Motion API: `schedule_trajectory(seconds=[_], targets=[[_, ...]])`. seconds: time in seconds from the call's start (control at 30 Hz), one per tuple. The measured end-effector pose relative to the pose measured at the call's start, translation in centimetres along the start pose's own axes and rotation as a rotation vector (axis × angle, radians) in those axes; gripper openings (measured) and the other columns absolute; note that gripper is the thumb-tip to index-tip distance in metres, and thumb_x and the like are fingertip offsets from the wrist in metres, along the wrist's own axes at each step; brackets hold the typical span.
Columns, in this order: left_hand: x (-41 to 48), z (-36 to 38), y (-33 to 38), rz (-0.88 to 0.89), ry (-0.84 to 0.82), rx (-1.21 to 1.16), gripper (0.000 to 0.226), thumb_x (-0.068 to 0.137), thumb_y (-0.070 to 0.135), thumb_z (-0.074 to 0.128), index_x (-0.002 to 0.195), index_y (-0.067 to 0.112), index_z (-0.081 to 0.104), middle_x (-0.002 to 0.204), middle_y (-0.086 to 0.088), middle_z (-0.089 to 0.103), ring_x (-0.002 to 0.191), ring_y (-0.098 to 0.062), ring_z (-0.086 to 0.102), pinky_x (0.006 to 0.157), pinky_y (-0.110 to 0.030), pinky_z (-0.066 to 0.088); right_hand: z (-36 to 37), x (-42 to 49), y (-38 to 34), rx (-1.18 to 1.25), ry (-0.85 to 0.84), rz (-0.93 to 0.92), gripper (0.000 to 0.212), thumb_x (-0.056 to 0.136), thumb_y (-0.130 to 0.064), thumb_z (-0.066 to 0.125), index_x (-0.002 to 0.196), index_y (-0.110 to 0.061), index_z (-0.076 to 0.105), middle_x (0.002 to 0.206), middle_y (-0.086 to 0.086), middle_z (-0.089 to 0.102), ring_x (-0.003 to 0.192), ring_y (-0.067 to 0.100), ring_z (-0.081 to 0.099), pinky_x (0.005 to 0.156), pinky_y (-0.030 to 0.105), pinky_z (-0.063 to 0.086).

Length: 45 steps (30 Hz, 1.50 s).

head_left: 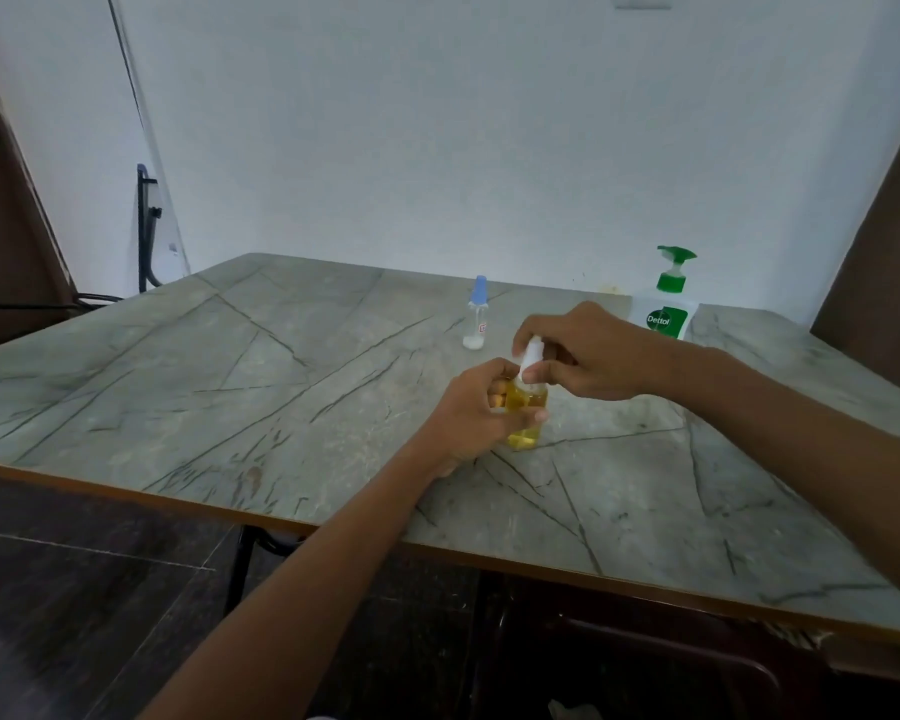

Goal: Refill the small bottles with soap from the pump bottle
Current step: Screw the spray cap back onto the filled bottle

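A small clear bottle of yellow liquid (526, 423) stands on the grey marble-look table (281, 387). My left hand (474, 413) is wrapped around its body. Its white cap (531, 361) is pinched in the fingers of my right hand (588, 356), right on top of the bottle. Behind them stands a second small clear bottle with a blue cap (476, 314), with a little white at its bottom. At the far right stands the white pump bottle with a green pump head (666, 298).
The table's front edge (230, 511) runs diagonally from left to lower right. A dark chair back (671, 646) sits under the near edge. A black metal frame (146, 231) leans by the white wall at the left.
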State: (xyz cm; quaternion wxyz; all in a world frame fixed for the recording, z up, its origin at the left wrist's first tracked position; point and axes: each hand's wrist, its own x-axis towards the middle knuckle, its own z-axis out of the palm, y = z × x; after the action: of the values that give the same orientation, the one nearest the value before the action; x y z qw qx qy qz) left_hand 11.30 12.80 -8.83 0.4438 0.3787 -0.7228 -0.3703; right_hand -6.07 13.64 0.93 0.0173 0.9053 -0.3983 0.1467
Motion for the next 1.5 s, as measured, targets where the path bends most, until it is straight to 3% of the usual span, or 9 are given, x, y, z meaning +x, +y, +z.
schedule_trajectory(seconds=[0.1,0.17,0.33,0.53,0.67,0.93,1.13,1.37,1.5], targets=[[-0.2,0.0,0.2,0.018,0.027,0.028,0.045,0.073,0.035,0.083,0.113,0.022,0.065,0.104,0.007,0.071,0.098,-0.007,0.066,0.091,-0.036,0.055,0.6,-1.9,0.6,0.181,0.202,0.191,0.056,0.081,-0.063,0.055,0.122,-0.024,0.056,0.079,-0.006,0.071,0.064,-0.004,0.063,0.060,0.007,0.044],[-0.4,0.0,0.5,0.041,0.058,0.033,0.047,0.071,0.035,0.084,0.113,0.021,0.067,0.104,0.009,0.072,0.098,-0.004,0.066,0.091,-0.031,0.054,1.8,-3.2,0.7,0.286,0.311,0.320,0.061,0.073,-0.069,0.060,0.118,-0.028,0.058,0.087,-0.010,0.071,0.071,-0.005,0.065,0.061,0.008,0.047],[-0.8,-0.2,1.0,0.058,0.152,0.012,0.048,0.068,0.042,0.084,0.108,0.022,0.069,0.100,0.010,0.072,0.094,-0.005,0.067,0.088,-0.031,0.056,5.4,-4.4,-0.1,0.497,0.193,0.443,0.078,0.056,-0.045,0.091,0.123,-0.026,0.055,0.106,-0.010,0.065,0.088,0.002,0.065,0.069,0.014,0.054],[-0.9,-0.2,0.8,0.046,0.166,-0.008,0.049,0.067,0.044,0.084,0.109,0.025,0.067,0.100,0.008,0.072,0.095,-0.008,0.067,0.086,-0.030,0.056,7.3,-3.3,-1.2,0.408,0.241,0.404,0.045,0.068,-0.046,0.085,0.097,-0.022,0.061,0.085,-0.011,0.065,0.074,0.007,0.063,0.062,0.016,0.046],[-0.9,-0.1,1.3,0.010,0.199,-0.247,0.047,0.081,0.048,0.065,0.114,0.016,0.064,0.104,-0.002,0.071,0.100,-0.018,0.068,0.081,-0.033,0.058,7.4,-3.1,-1.0,0.410,0.270,0.428,0.038,0.069,-0.043,0.085,0.093,-0.024,0.063,0.082,-0.011,0.065,0.071,0.000,0.060,0.058,0.010,0.040],[-0.2,-0.5,1.0,-0.066,0.214,-0.420,0.055,0.090,0.054,0.046,0.124,0.013,0.059,0.112,-0.006,0.069,0.104,-0.020,0.067,0.086,-0.038,0.056,5.4,-0.7,3.1,0.340,0.296,0.557,0.036,0.073,-0.040,0.084,0.092,-0.020,0.062,0.079,-0.012,0.059,0.065,-0.005,0.050,0.050,0.008,0.034],[0.2,-0.4,0.6,-0.056,0.189,-0.407,0.052,0.091,0.051,0.044,0.124,0.015,0.059,0.113,-0.007,0.069,0.104,-0.019,0.067,0.085,-0.036,0.057,5.7,3.0,8.1,0.338,0.350,0.725,0.048,0.072,-0.038,0.084,0.107,-0.010,0.065,0.100,0.004,0.065,0.092,0.020,0.059,0.073,0.026,0.041],[0.6,-0.5,0.2,-0.065,0.163,-0.382,0.047,0.091,0.051,0.043,0.122,0.020,0.060,0.112,-0.003,0.069,0.104,-0.016,0.067,0.087,-0.037,0.056,6.4,5.4,12.1,0.329,0.354,0.800,0.047,0.070,-0.037,0.085,0.098,-0.006,0.064,0.095,0.007,0.062,0.092,0.023,0.058,0.072,0.029,0.040],[0.7,-0.6,0.2,-0.074,0.155,-0.374,0.048,0.091,0.051,0.043,0.123,0.019,0.060,0.112,-0.004,0.069,0.104,-0.018,0.067,0.088,-0.039,0.056,6.9,5.6,13.2,0.348,0.327,0.816,0.055,0.068,-0.034,0.088,0.109,-0.007,0.063,0.105,0.007,0.064,0.096,0.023,0.058,0.075,0.029,0.040]])
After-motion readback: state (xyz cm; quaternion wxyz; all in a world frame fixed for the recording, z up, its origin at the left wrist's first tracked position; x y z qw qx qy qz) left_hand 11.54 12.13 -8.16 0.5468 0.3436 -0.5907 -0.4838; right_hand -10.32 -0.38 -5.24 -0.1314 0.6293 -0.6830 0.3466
